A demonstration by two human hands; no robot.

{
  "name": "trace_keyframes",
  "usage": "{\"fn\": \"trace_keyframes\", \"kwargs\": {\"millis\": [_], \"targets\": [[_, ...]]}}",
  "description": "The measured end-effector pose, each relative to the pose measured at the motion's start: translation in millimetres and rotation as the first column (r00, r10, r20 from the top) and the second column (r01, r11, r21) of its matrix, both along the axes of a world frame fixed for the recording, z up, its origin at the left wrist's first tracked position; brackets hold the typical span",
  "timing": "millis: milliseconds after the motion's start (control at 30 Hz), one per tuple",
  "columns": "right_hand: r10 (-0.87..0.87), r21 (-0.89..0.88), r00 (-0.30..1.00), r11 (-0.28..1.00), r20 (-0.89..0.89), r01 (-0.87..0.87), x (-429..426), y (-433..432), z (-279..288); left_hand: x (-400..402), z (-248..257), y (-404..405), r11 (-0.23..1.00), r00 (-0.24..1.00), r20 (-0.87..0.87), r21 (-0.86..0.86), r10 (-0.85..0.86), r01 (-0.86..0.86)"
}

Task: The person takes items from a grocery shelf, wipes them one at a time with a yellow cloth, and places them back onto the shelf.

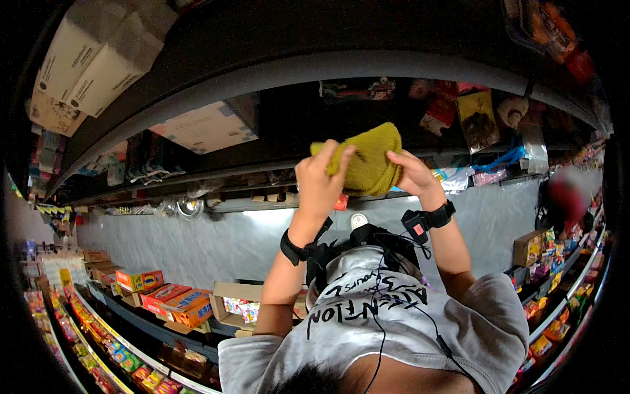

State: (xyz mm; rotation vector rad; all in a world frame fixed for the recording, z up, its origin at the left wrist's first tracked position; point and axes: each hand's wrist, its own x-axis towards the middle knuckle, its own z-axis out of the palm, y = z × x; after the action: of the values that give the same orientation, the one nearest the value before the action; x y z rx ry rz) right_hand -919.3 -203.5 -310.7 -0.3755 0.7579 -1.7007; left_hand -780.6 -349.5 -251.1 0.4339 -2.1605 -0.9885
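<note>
A folded yellow-green fuzzy cloth (374, 162) is held up in front of my chest, before the dark shelving. My left hand (322, 175) grips its left side, with some fingers raised across the near face. At the cloth's right edge, my right hand (416, 172) pinches it between thumb and fingers. Black straps circle both wrists, and a small black device (417, 226) sits at the right one. Just beyond the cloth runs a dark shelf edge (305, 69), whose interior is mostly in shadow.
White cartons (103, 64) stand upper left; a pale box (206, 125) lies on the shelf. Packaged goods (476, 118) hang at right. A metal bowl (190, 207) sits low. Snack racks (123, 354) and orange boxes (187, 305) line the aisle behind. A blurred person (566, 197) is far right.
</note>
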Motion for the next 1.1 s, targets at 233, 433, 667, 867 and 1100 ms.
{"fn": "trace_keyframes", "kwargs": {"millis": [233, 433, 667, 867, 1100], "targets": [[-0.39, -0.191, 0.921, 0.903, 0.004, 0.384, 1.5, 37.9, -54.1, -64.4, 6.4, 69.0, 0.913, 0.973, -0.037, 0.339, -0.227, 0.226], [-0.238, 0.05, 0.692, 0.928, -0.682, 0.369, -16.8, 62.5, -75.2, -94.4, -24.5, 55.6, 0.881, 0.952, 0.168, 0.446, -0.256, 0.158], [-0.259, -0.091, 0.854, 0.939, 0.452, 0.333, -40.7, 89.8, -77.7, -124.2, -120.6, -106.5, 0.982, 0.986, 0.166, -0.188, 0.026, 0.006], [-0.466, 0.054, 0.759, 0.865, 0.455, 0.498, -17.7, 110.1, -84.8, -128.3, -150.2, -161.1, 0.909, 0.825, 0.54, 0.408, -0.167, -0.082], [-0.57, 0.067, 0.71, 0.797, 0.414, 0.601, -6.6, 96.5, -88.4, -131.2, -100.6, -108.1, 0.914, 0.844, 0.458, 0.397, -0.279, 0.087]]}}
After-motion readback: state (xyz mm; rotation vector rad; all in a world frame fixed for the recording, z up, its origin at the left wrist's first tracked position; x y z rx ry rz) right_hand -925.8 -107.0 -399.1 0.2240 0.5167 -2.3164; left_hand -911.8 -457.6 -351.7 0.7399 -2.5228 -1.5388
